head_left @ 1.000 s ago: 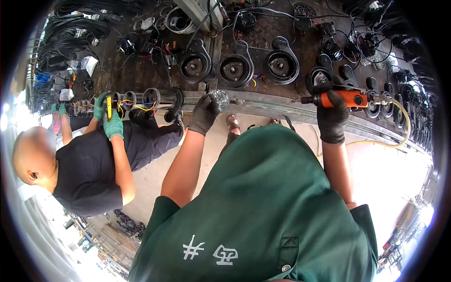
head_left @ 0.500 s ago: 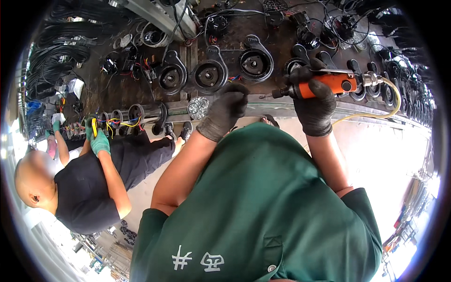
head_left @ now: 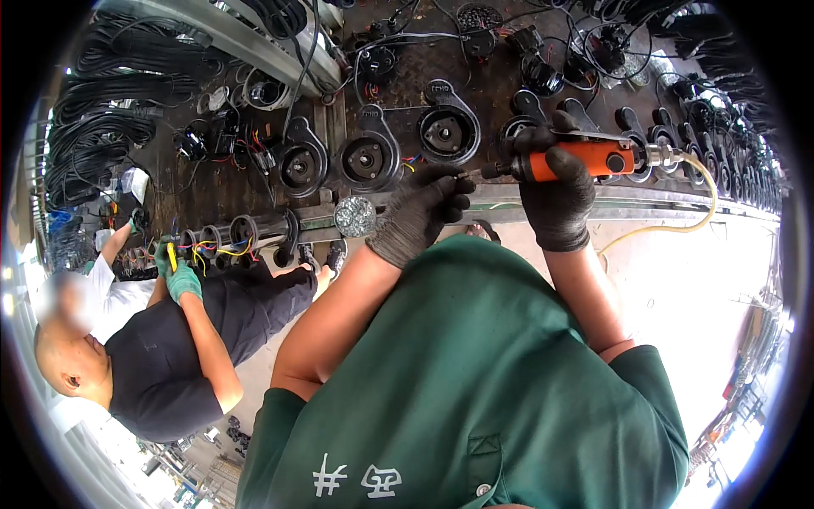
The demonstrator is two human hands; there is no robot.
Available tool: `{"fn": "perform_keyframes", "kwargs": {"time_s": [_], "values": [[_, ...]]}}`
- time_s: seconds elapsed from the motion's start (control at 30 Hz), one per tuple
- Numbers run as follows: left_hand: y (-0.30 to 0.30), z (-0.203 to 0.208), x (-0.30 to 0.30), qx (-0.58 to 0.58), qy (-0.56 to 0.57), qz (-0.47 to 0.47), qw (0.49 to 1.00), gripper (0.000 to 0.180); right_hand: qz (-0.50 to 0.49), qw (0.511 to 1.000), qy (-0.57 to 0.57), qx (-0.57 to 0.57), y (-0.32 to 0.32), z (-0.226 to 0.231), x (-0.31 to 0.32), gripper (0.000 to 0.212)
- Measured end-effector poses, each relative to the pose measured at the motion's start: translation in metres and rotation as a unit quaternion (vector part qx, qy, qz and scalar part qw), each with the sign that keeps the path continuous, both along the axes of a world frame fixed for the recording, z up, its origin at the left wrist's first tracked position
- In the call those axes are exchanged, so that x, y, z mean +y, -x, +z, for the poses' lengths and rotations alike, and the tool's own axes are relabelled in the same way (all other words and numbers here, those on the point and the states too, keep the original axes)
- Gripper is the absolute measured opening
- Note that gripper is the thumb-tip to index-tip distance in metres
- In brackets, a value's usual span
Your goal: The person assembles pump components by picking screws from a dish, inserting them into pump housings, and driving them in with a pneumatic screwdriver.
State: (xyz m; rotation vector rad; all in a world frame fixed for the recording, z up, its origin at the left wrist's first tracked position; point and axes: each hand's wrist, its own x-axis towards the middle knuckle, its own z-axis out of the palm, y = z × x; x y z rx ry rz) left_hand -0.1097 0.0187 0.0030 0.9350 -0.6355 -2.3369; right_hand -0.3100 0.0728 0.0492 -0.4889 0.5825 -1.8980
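Observation:
My right hand (head_left: pixel 555 195), in a dark glove, is wrapped round an orange air screwdriver (head_left: pixel 585 161) held level, its bit pointing left. A yellowish air hose (head_left: pixel 710 191) runs from its back end. My left hand (head_left: pixel 424 208), gloved too, has its fingertips pinched together at the tip of the bit (head_left: pixel 468 175); anything small between them is too hidden to name. Just beyond my hands lie round black motor housings with arms, one (head_left: pixel 449 136) in front of the left hand, others (head_left: pixel 370 161) beside it. A round container of small metal screws (head_left: pixel 354 216) sits left of my left hand.
More black housings (head_left: pixel 661 136) line the bench edge to the right. Wired motors (head_left: pixel 538 72) and cables lie farther back. A metal post (head_left: pixel 246 42) rises at the back left. At the left a co-worker in green gloves (head_left: pixel 182 280) holds a yellow tool beside several rings with wires.
My left fingertips have moved right and now meet the screwdriver's bit, which was apart from them before. The screwdriver has shifted slightly left in my right hand. The view has shifted a little.

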Motion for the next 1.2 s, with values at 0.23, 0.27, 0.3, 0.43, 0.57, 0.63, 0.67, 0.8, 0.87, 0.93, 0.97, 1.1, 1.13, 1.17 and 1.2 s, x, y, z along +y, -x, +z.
{"fn": "perform_keyframes", "kwargs": {"time_s": [0.23,0.27,0.3,0.43,0.57,0.63,0.67,0.8,0.87,0.93,0.97,1.1,1.13,1.17,1.2], "values": [[-0.003,-0.014,-0.008,0.046,-0.045,0.005,0.998,0.025,0.004,1.0,0.018,0.023,-0.003,-0.002,-0.012,0.051],[-0.003,-0.015,-0.01,0.052,-0.057,-0.001,0.997,0.025,0.004,0.999,0.028,0.027,-0.004,-0.003,-0.014,0.051],[-0.002,-0.015,-0.011,0.054,-0.057,0.0,0.997,0.025,0.005,0.999,0.027,0.03,-0.005,-0.004,-0.015,0.051],[0.001,-0.003,-0.015,-0.046,0.016,-0.016,0.999,0.026,-0.015,0.999,0.005,0.036,-0.005,-0.013,-0.022,0.045],[-0.002,0.001,-0.038,-0.111,0.198,-0.123,0.966,0.035,-0.028,0.998,-0.058,-0.012,0.002,-0.021,-0.031,0.041],[-0.003,-0.028,-0.063,-0.095,0.189,-0.105,0.972,0.04,-0.025,0.996,-0.077,-0.03,0.006,-0.025,-0.04,0.04],[0.0,-0.042,-0.084,-0.171,0.259,-0.078,0.947,0.04,-0.048,0.995,-0.088,-0.002,0.009,-0.028,-0.046,0.04],[0.017,-0.046,-0.152,-0.41,0.513,-0.161,0.737,0.035,-0.103,0.989,-0.08,0.075,0.016,-0.048,-0.078,0.037],[0.03,-0.046,-0.167,-0.459,0.523,-0.234,0.679,0.038,-0.051,0.991,-0.072,0.102,0.015,-0.047,-0.087,0.039],[0.044,-0.046,-0.178,-0.514,0.514,-0.345,0.594,0.043,-0.062,0.985,-0.1,0.125,0.016,-0.069,-0.097,0.034],[0.048,-0.046,-0.18,-0.512,0.512,-0.346,0.596,0.043,-0.074,0.979,-0.125,0.146,0.017,-0.079,-0.099,0.03],[0.057,-0.061,-0.185,-0.533,0.512,-0.384,0.554,0.037,-0.047,0.944,-0.089,0.313,0.012,-0.077,-0.115,0.033],[0.056,-0.058,-0.187,-0.526,0.505,-0.392,0.561,0.037,-0.046,0.952,-0.096,0.287,0.002,-0.064,-0.119,0.031],[0.055,-0.055,-0.187,-0.519,0.498,-0.401,0.568,0.037,-0.045,0.952,-0.1,0.286,-0.002,-0.065,-0.119,0.031],[0.056,-0.051,-0.185,-0.523,0.49,-0.396,0.574,0.038,-0.05,0.946,-0.108,0.3,-0.003,-0.068,-0.122,0.032]]}}
